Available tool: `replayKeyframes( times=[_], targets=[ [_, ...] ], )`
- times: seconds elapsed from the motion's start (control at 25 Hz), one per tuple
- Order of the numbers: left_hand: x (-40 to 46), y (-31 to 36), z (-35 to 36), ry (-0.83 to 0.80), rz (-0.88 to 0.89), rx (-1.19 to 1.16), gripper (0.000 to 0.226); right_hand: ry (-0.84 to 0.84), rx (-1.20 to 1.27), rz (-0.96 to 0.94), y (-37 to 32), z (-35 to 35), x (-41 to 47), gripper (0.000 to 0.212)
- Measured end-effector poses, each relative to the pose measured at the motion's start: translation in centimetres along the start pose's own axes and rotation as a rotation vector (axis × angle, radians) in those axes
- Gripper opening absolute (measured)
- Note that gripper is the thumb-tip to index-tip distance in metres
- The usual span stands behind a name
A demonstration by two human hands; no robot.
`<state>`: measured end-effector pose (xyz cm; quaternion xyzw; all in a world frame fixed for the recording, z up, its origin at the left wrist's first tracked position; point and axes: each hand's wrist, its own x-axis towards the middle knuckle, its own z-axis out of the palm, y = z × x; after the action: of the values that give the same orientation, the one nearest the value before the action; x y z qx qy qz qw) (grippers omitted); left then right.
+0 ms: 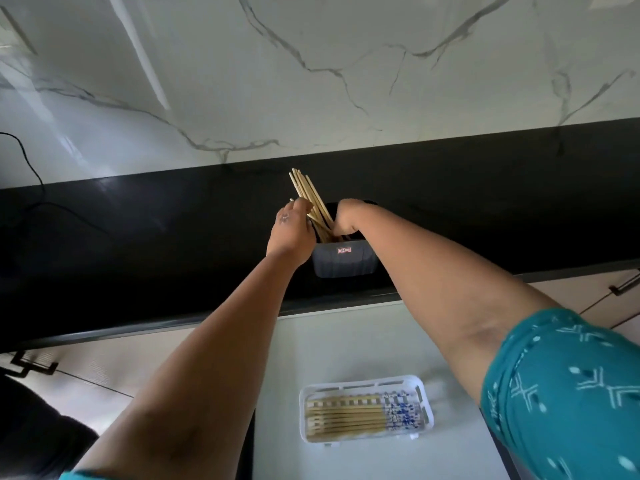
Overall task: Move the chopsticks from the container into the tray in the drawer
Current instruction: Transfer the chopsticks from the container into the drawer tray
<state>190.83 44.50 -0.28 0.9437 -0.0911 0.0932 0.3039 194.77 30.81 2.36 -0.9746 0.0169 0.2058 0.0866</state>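
A grey container (pixel 343 261) with a small red label stands on the black countertop. Several wooden chopsticks (pixel 306 192) stick up out of it, leaning left. My left hand (pixel 289 232) is at the container's left rim, fingers closed around the chopstick bundle. My right hand (pixel 346 216) reaches down into the container beside the chopsticks; its fingers are hidden inside. Below, in the open drawer, a white slotted tray (pixel 426 403) holds several chopsticks (pixel 346 420) with blue-and-white patterned ends, lying flat.
The black countertop (pixel 138 244) runs across the view under a white marble backsplash (pixel 311 64). A black cable (pixel 31 164) trails at the left. The open drawer's pale floor (pixel 346 341) lies below the counter edge, with cabinet handles (pixel 623 285) at right.
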Motion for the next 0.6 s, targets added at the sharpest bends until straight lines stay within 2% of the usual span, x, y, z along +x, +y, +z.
replayKeyframes(
  times=[0.2,0.32,0.4,0.52,0.6],
  targets=[
    [0.4,0.4,0.4,0.000,0.012,0.029,0.030,-0.063,-0.050,-0.016,-0.5,0.7,1.9,0.025],
    [0.2,-0.1,0.5,0.006,-0.014,0.043,0.026,-0.009,-0.100,-0.039,-0.1,0.5,2.2,0.017],
    [0.0,-0.3,0.4,0.017,-0.016,0.030,0.025,0.033,-0.107,-0.059,0.3,0.3,2.3,0.026],
    [-0.4,0.1,0.3,0.035,-0.021,0.019,0.025,0.111,-0.017,-0.054,1.1,0.1,1.7,0.038],
    [-0.6,0.4,0.3,0.055,-0.025,0.025,0.023,0.151,0.098,-0.048,1.4,0.1,1.5,0.037]
  ],
)
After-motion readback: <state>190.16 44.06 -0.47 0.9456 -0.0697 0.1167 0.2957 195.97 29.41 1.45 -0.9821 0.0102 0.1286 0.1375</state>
